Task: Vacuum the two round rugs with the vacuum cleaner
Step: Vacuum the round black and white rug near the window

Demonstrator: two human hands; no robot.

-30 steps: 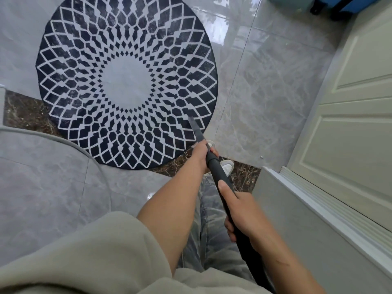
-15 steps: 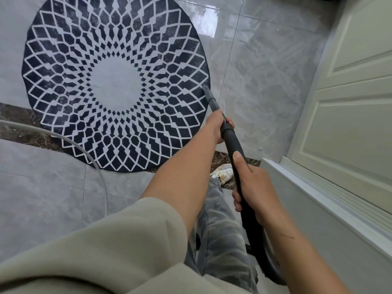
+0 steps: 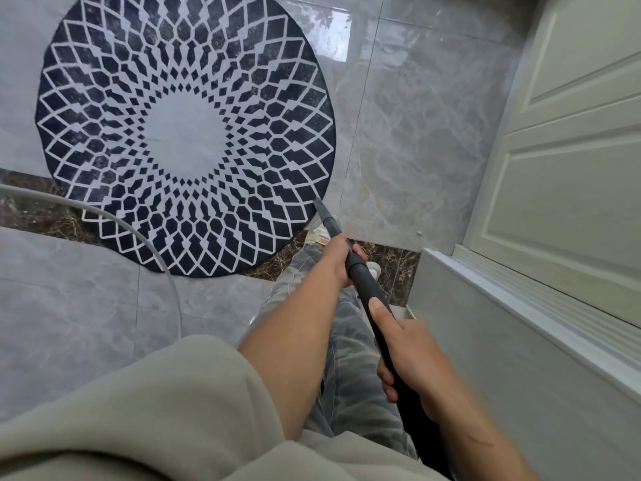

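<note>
A round rug (image 3: 184,133) with a dark blue and white diamond pattern and a pale centre lies on the grey tiled floor. I hold a black vacuum wand (image 3: 360,276) in both hands. Its narrow tip (image 3: 317,203) rests at the rug's lower right edge. My left hand (image 3: 338,260) grips the wand further forward, behind the thin end piece. My right hand (image 3: 409,355) grips it lower down, thumb laid along the tube. The vacuum's body is hidden. Only one rug is in view.
A clear curved edge (image 3: 166,272), like a glass tabletop, arcs in from the left over the floor. A white panelled door (image 3: 569,161) and a pale ledge (image 3: 513,328) stand close on the right. My legs and a light shoe (image 3: 374,269) are below the wand.
The wand tip slid from inside the rug's lower right part out past its right edge, then came back to the rug's lower right edge. Both hands kept their grip.
</note>
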